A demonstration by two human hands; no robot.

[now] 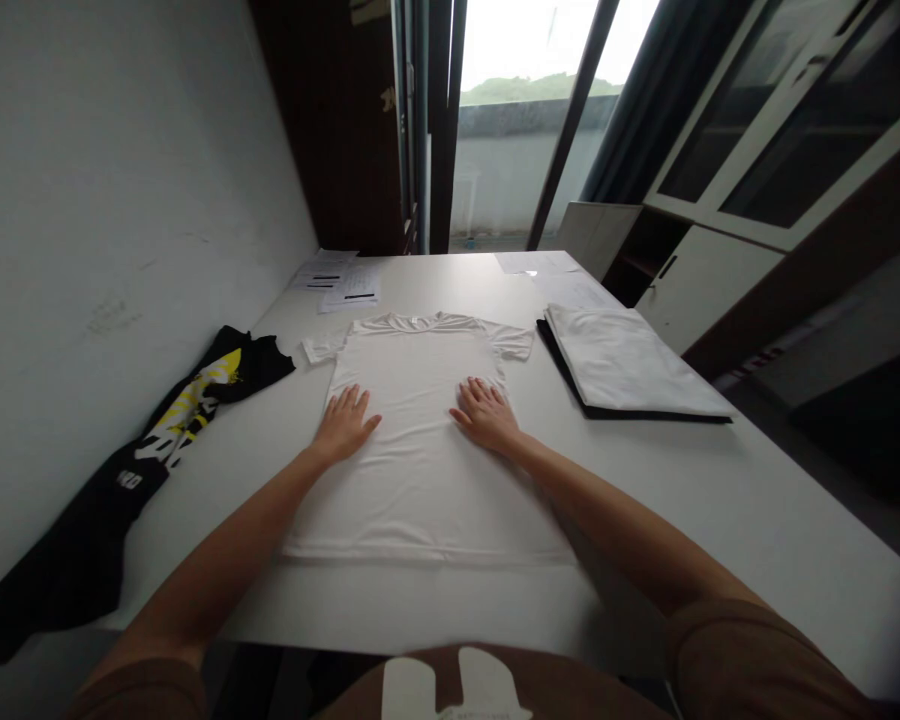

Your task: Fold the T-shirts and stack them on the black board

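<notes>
A white short-sleeved T-shirt [420,480] lies spread on the white table, its collar at the far end and its hem toward me. My left hand [345,424] rests flat on the shirt's left side, fingers spread. On the right side of the shirt lies my right hand [484,413], palm down with its fingers apart. Neither hand grips the fabric. Slight wrinkles run across the cloth between and below the hands.
A black garment with yellow and white print [120,500] lies along the wall at left. Folded white cloth [630,360] sits on black cloth [645,415] at right. Papers [351,287] lie on the table's [720,500] far left, with more sheets [570,290] at far right.
</notes>
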